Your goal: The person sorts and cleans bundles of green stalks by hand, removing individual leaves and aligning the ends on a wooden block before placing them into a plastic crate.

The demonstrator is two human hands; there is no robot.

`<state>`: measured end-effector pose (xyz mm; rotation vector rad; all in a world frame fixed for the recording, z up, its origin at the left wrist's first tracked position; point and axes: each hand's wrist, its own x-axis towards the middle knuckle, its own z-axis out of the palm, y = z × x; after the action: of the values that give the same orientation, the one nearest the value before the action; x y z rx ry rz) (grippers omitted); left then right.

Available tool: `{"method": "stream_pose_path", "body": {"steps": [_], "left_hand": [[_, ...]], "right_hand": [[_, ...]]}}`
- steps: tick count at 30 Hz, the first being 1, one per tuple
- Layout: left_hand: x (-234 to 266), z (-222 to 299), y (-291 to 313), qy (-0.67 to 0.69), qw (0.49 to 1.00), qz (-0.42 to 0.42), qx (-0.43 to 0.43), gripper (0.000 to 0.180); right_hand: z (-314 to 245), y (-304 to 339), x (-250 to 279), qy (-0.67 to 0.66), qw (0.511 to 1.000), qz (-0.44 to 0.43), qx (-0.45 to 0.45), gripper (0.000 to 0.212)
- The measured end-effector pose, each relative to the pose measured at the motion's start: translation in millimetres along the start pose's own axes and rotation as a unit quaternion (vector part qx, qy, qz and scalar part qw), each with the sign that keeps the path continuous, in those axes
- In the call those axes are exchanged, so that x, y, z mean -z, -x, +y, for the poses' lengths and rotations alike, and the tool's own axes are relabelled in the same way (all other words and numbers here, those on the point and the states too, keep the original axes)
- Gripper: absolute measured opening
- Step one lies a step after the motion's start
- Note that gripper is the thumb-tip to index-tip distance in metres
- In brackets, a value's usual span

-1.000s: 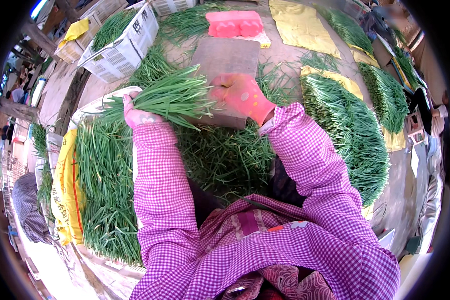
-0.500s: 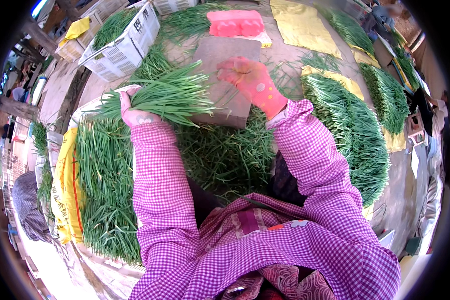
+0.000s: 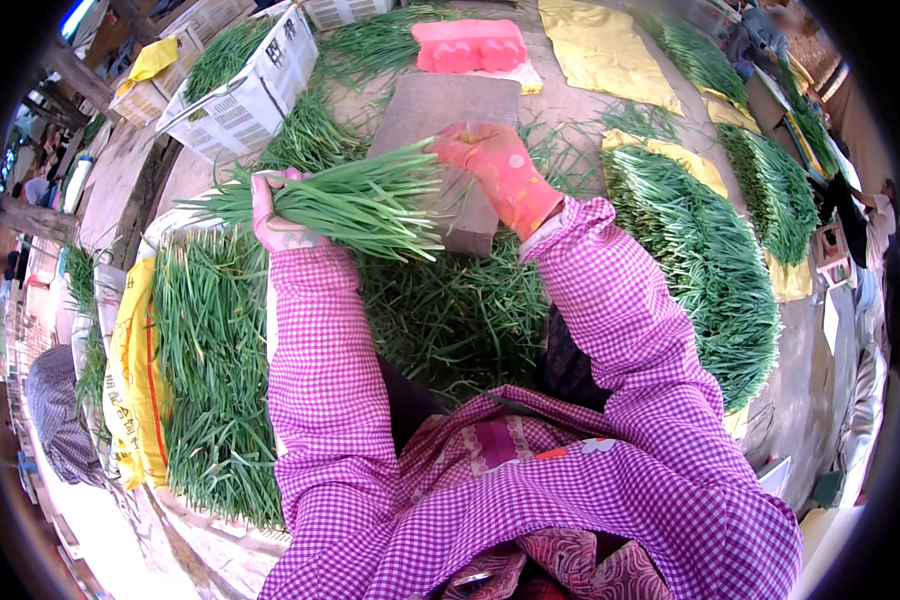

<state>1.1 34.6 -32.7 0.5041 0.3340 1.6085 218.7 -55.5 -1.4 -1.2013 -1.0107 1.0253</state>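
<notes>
My left hand (image 3: 277, 215), in a pink glove, is closed around a bunch of garlic chives (image 3: 355, 200). Green leaves stick out to its left, and the paler stalk ends fan out to the right. My right hand (image 3: 495, 165), in an orange-red glove with light dots, has its fingers pinched at the upper stalk ends of that bunch. Behind and below the hands lies a brown board (image 3: 460, 105). Loose chive leaves (image 3: 450, 320) are heaped beneath, between my forearms.
Chives stand packed beside a yellow sack (image 3: 135, 380) at the left. Neat chive bundles (image 3: 695, 270) lie in rows at the right on yellow cloth. At the back are a white crate (image 3: 245, 100) of greens, a pink foam block (image 3: 470, 46) and a yellow cloth (image 3: 605, 55).
My right hand has moved slightly left and down, onto the stalk ends. The bunch in my left hand has shifted a little right, its stalks now angled lower.
</notes>
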Motion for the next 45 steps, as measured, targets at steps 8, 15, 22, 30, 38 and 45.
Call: {"method": "stream_pose_path", "body": {"steps": [8, 15, 22, 30, 38, 45], "left_hand": [[9.4, 21.1, -12.2, 0.043, 0.997, 0.051, -0.028, 0.028], [12.9, 13.3, -10.8, 0.009, 0.999, 0.043, 0.007, 0.026], [-7.2, 19.9, -3.8, 0.024, 0.996, 0.078, -0.037, 0.017], [-13.1, -29.4, 16.1, -0.275, 0.958, -0.082, -0.001, 0.022], [-26.1, -40.0, 36.5, -0.17, 0.971, -0.09, 0.141, 0.021], [-22.8, -45.6, 32.2, -0.133, 0.981, -0.088, 0.114, 0.034]], "right_hand": [[-9.3, -9.3, 36.7, 0.035, 0.994, 0.07, 0.081, 0.024], [4.7, 8.7, -10.2, 0.046, 0.994, -0.096, -0.036, 0.021], [-15.4, -2.7, 20.3, -0.087, 0.992, 0.093, 0.005, 0.026], [16.0, 9.2, -19.5, 0.201, 0.958, -0.167, 0.115, 0.068], [51.7, 14.6, -53.5, 0.407, 0.88, -0.129, 0.206, 0.097], [60.2, 7.4, -52.7, 0.126, 0.986, -0.104, 0.044, 0.075]]}}
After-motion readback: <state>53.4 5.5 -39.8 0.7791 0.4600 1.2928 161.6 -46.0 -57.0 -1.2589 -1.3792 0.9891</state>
